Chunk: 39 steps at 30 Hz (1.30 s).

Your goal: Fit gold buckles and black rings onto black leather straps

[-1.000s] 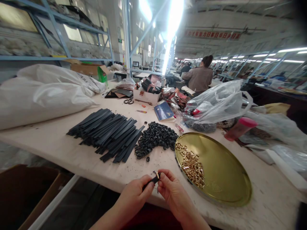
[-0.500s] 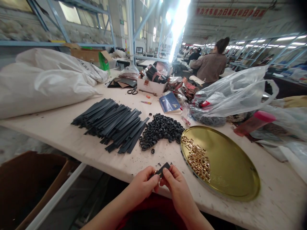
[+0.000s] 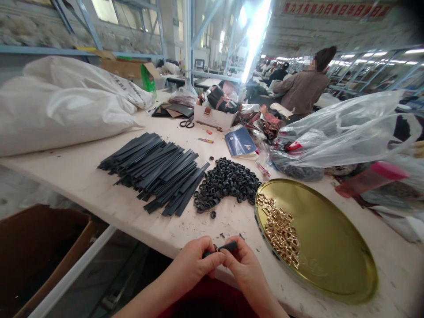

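At the table's front edge, my left hand (image 3: 200,257) and my right hand (image 3: 244,261) meet, both closed with thumbs pressed down on a black strap (image 3: 229,246). One end of the strap sticks out beyond my right thumb; my fingers cover much of the rest. Ahead of my hands lies a heap of small black loops (image 3: 228,183), and to its left a stack of flat black strips (image 3: 154,170). Small gold buckles (image 3: 281,232) are spread over the left side of a round gold tray (image 3: 334,243), to the right of my hands.
A white sack (image 3: 73,106) fills the left back. Scissors (image 3: 187,123), a blue booklet (image 3: 240,141) and a white box (image 3: 213,118) lie farther off. Clear plastic bags (image 3: 344,128) and a pink-lidded bottle (image 3: 371,179) are at right. A person (image 3: 304,88) is beyond the table.
The strap has turned in my fingers: its flat face showed before, and now it appears narrower and more level. My view has shifted slightly, and gold metal seen by my fingers is now mostly hidden.
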Tool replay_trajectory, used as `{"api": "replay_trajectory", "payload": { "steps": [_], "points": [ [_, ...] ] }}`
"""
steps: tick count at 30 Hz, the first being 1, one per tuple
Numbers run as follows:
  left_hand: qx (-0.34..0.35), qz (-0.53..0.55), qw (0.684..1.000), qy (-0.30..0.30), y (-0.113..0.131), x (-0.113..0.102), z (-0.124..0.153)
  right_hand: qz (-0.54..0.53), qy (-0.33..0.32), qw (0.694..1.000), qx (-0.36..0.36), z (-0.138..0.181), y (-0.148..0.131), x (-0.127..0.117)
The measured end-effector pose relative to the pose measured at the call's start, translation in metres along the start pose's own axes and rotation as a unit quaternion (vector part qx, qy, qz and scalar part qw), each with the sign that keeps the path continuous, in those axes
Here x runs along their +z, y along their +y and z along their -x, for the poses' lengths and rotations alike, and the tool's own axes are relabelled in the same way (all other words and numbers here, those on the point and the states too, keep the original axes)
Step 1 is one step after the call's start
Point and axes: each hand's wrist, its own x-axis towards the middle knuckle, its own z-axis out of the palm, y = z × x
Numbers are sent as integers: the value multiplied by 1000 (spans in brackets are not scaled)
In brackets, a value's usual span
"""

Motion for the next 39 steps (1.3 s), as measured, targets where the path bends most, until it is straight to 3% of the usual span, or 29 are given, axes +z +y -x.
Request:
{"api": "replay_trajectory", "payload": {
  "steps": [3, 5, 8, 10, 13, 20, 23, 27, 30, 35, 39],
  "points": [
    [-21, 41, 999, 27, -8, -6, -9, 15, -74, 997, -15, -16, -2, 0],
    [4, 52, 998, 36, -11, -11, -14, 51, -106, 993, -25, -35, -3, -3],
    [41, 10, 998, 49, -14, -19, -17, 180, -28, 980, -85, -67, -4, -6],
    [26, -5, 997, 71, -17, -22, -19, 286, 23, 949, -131, -84, -4, -4],
    [9, -9, 994, 106, -20, -25, -22, 367, 17, 916, -160, -95, -4, 4],
    [37, -130, 975, 175, -7, -24, -18, 258, -15, 961, -100, -79, -8, 11],
    [70, -137, 971, 184, 0, -18, -12, 75, -90, 993, -5, -62, -13, 1],
    [90, -130, 971, 180, 2, -4, -3, -103, -112, 987, 48, -38, -19, -10],
    [99, -140, 974, 150, 1, 3, 5, -120, -87, 989, 28, -25, -19, -12],
    [68, -124, 986, 89, 6, 7, 10, -22, -8, 997, -70, -10, -17, -5],
    [77, -93, 989, 81, 12, 13, 12, -73, 15, 993, -90, -5, -11, -1]
  ]
}}
